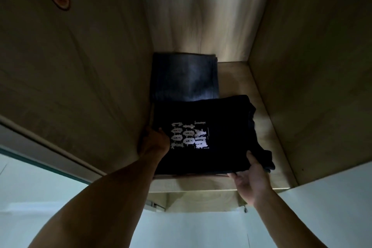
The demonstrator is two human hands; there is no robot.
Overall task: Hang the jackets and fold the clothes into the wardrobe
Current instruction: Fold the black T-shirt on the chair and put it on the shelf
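Folded black T-shirt [203, 137] gripped at both near corners, left hand [153, 141] and right hand [251, 179], keeping folds intact. Set on wardrobe shelf [237, 78], overlapping folded jeans [185, 76].

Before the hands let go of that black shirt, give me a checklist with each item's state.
1. Left hand grips the black shirt at its left edge: ok.
2. Right hand holds its front right corner, thumb on top: ok.
3. Shirt fully on the shelf: not ok, its front edge overhangs.
4. Folded jeans behind lie flat: ok.
5. Bare shelf to the right: ok.
6. Shirt's underside fold tidy: cannot tell.
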